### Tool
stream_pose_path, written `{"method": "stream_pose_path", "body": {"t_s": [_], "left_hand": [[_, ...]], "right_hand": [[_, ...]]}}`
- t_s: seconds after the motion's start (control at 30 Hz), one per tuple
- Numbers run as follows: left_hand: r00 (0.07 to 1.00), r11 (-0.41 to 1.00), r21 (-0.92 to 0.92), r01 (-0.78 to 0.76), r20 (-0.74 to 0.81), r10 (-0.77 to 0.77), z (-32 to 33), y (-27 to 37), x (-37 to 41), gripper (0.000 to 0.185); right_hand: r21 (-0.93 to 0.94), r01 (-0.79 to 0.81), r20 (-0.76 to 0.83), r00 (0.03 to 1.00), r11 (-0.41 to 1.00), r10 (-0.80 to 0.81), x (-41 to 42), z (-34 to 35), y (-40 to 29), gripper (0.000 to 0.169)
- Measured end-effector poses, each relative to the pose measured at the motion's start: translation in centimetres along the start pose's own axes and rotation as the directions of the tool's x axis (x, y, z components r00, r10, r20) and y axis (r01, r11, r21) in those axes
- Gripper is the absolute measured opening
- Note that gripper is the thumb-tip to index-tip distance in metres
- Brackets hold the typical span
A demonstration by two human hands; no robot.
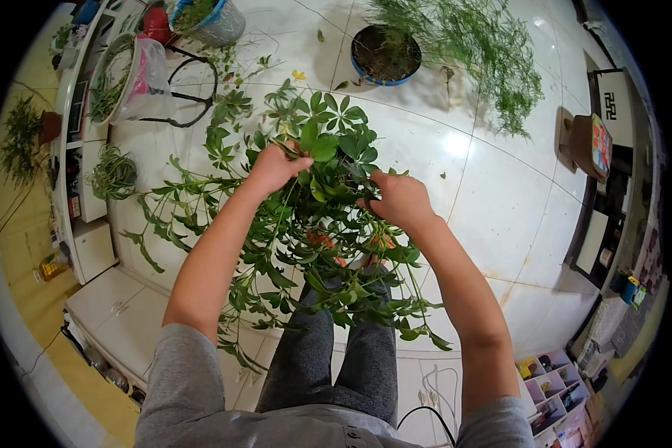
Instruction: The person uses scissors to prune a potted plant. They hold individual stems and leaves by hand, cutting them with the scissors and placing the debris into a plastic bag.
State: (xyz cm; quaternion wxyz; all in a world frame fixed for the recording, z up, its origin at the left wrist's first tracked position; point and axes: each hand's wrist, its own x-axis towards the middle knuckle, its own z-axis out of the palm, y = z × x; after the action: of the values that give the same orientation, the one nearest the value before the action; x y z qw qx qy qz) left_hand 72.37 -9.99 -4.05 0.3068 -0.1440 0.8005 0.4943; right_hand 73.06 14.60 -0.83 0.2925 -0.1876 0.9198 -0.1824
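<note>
A large leafy umbrella plant (274,246) spreads in front of my legs, with glossy green leaves on long stems. My left hand (280,166) pinches a leafy sprig (320,147) near the top of the plant. Opposite it, my right hand (399,197) is closed around the dark handles of scissors (357,171), whose blades point up and left among the leaves. The blade tips are partly hidden by foliage, so I cannot tell whether they touch a stem. The plant's base is mostly covered by leaves.
A round blue-rimmed pot (386,55) with feathery greenery stands ahead. At the upper left are a bucket (218,25), a black metal stand (215,84) and a plastic-wrapped pot (145,84). Cut leaves lie on the tiled floor (498,196). A brown stool (585,147) is at the right.
</note>
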Motion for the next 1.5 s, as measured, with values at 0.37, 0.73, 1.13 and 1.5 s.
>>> {"method": "stream_pose_path", "body": {"t_s": [0.37, 0.73, 1.13, 1.5], "left_hand": [[0.999, 0.989, -0.150, -0.015, -0.035, 0.010, -1.3, 0.4, 1.0, 0.010], [0.999, 0.997, -0.075, -0.033, 0.019, 0.034, 0.0, 0.0, 2.6, 0.016], [0.958, 0.997, -0.002, -0.073, -0.278, 0.070, -7.1, 3.8, 2.2, 0.030], [0.984, 0.952, -0.252, -0.176, -0.054, 0.167, 0.6, 7.9, -7.6, 0.056]], "right_hand": [[-0.177, 0.090, 0.134, 0.989, 0.980, -0.066, 4.5, 0.7, -3.1, 0.025], [-0.138, -0.012, 0.316, 0.947, 0.990, 0.055, 6.5, 2.4, -5.2, 0.029], [0.128, -0.189, 0.177, 0.970, 0.974, 0.165, 4.2, 2.0, -2.6, 0.050], [0.329, -0.358, 0.063, 0.932, 0.874, 0.358, -0.7, 1.6, 3.4, 0.049]]}}
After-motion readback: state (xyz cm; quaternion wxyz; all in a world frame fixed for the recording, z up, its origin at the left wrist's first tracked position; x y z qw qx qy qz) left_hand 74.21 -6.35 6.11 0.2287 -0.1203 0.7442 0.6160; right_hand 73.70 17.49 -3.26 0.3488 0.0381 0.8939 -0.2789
